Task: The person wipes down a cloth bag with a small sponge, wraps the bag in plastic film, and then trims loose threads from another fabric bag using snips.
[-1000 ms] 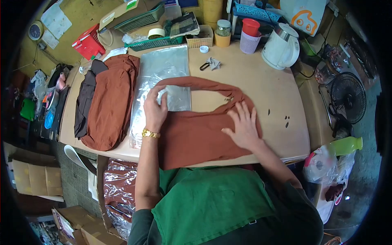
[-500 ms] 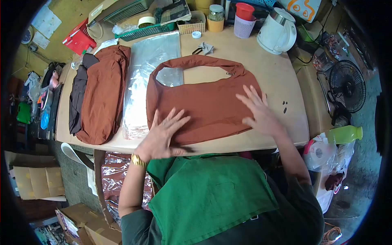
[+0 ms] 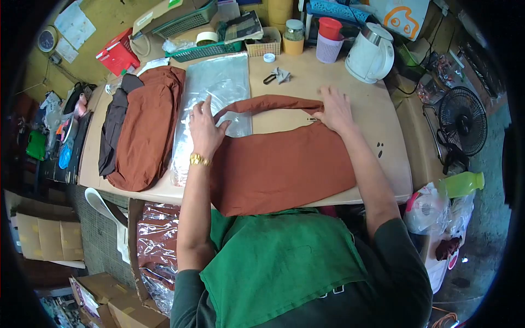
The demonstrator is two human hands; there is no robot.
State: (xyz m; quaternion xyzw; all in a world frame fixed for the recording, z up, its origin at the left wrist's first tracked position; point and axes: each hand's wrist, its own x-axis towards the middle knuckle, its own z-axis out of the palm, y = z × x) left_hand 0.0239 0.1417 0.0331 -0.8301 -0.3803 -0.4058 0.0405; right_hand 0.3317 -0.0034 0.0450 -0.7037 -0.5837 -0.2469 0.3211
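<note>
White panel with orange emblem; red box, markings too small to read. Rust-brown bag flat on table, drawn nearer the front edge than before. Left hand, half open, now at strap's left end; right hand, fingers bent, now at strap's right end; grip of either impossible to tell.

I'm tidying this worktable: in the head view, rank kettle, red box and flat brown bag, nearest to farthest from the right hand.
From the right hand:
1. Flat brown bag, right at the hand.
2. Kettle, at the back right.
3. Red box, at the back left.
</note>
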